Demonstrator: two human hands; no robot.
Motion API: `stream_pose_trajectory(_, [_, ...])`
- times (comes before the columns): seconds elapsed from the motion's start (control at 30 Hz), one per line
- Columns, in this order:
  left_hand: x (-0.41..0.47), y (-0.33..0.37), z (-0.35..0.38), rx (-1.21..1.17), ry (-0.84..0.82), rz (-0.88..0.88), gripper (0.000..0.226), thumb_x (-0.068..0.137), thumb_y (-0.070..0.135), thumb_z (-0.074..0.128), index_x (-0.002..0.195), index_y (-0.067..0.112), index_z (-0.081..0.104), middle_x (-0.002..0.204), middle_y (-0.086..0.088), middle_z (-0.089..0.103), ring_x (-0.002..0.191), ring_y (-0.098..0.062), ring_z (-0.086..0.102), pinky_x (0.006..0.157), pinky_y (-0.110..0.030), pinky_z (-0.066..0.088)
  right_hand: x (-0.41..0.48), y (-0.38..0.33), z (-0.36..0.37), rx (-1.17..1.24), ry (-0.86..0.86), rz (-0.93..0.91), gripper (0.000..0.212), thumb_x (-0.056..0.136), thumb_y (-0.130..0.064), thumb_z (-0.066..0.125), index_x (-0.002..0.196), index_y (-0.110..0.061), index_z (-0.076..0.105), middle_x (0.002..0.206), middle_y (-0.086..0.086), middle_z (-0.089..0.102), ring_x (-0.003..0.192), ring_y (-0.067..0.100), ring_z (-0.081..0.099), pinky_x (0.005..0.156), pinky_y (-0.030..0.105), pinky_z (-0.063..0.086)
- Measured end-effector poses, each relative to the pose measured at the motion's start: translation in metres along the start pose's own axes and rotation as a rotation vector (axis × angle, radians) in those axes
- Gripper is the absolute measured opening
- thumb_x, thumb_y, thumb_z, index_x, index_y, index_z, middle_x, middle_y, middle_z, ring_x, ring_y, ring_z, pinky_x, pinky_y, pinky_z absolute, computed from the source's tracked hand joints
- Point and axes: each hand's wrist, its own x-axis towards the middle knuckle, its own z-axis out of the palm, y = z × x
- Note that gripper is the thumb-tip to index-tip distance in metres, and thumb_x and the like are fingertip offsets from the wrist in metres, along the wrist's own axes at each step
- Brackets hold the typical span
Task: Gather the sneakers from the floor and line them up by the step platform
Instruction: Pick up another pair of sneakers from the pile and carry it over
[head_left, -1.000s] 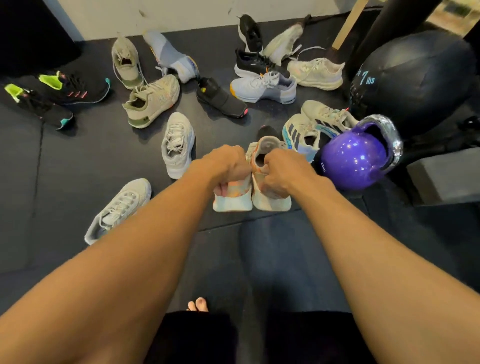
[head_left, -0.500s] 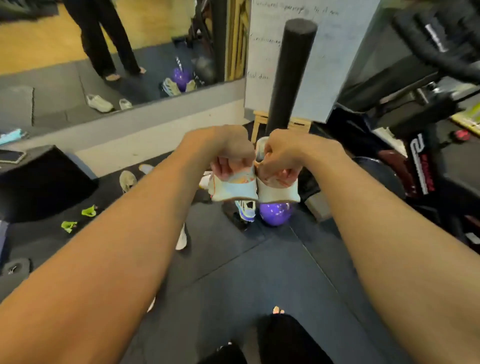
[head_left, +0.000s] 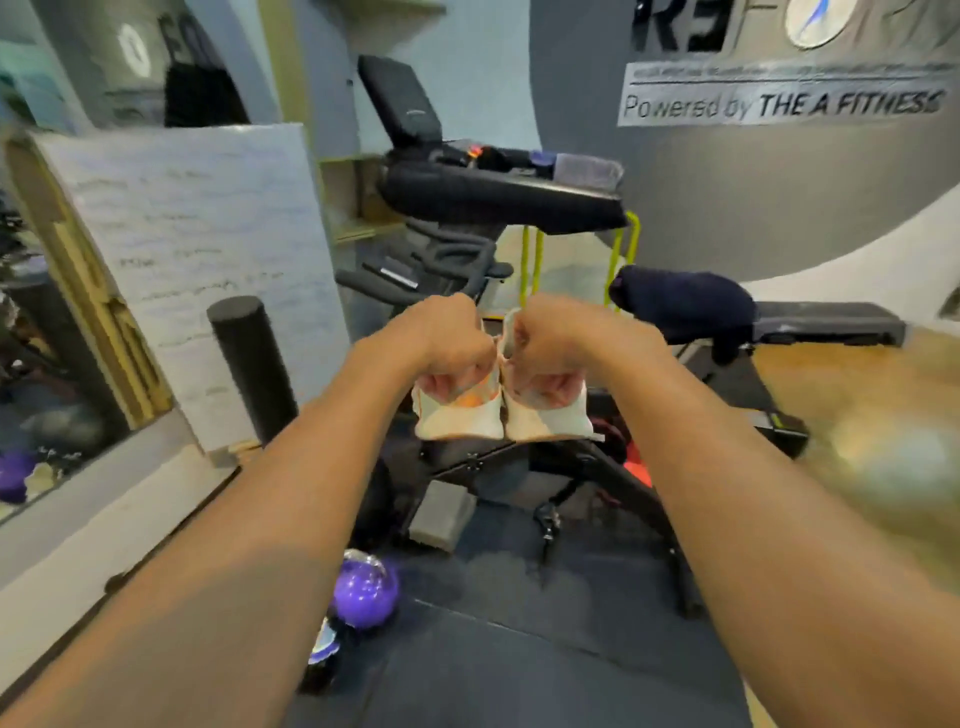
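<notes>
Holding 2 sneakers (head_left: 498, 423) up off the floor (head_left: 519, 675), side by side: my left grip (head_left: 451, 347) curls round the left sneaker (head_left: 460, 418) at its heel, my right grip (head_left: 551, 347) round the right sneaker (head_left: 550, 423). They seem light and soft, so heel rims hold well.

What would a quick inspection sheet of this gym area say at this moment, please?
Surface: dark rubber floor.
Job's things: left sneaker and right sneaker, both pale, held side by side off the floor; a third sneaker lies by the kettlebell.
Clutter: purple kettlebell, grey block, upright foam roller.
Hands: left hand grips the left sneaker; right hand grips the right sneaker.
Cables: nothing seen.
Surroundings: exercise bike, whiteboard, wall sign, low dark platform at far right, possibly the step.
</notes>
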Motion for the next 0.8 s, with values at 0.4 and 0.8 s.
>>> stream_pose_trajectory(0.4, [0.042,0.351,0.156,0.038,-0.077,0.526,0.018,0.081,0.024,0.051,0.078,0.014,0.066,0.061,-0.007,0.066,0.049,-0.024,0.065,0.051,-0.036,0.058,-0.197,0.311,-0.103,-0.002,0.235,0.437,0.023,0.068,-0.022,0.078,0.086,-0.011,0.067,0.067,0.005,0.068,0.058,0.019,0.067,0.053,0.029,0.056])
stream_pose_trajectory(0.8, [0.059,0.655,0.322,0.112,-0.165,0.985,0.018,0.08,0.021,0.049,0.063,0.016,0.05,0.063,-0.004,0.053,0.057,-0.02,0.049,0.046,-0.029,0.03,-0.356,0.575,-0.165,-0.015,0.326,0.841,0.029,0.069,-0.026,0.077,0.095,-0.015,0.072,0.09,0.007,0.071,0.083,0.023,0.066,0.069,0.032,0.055])
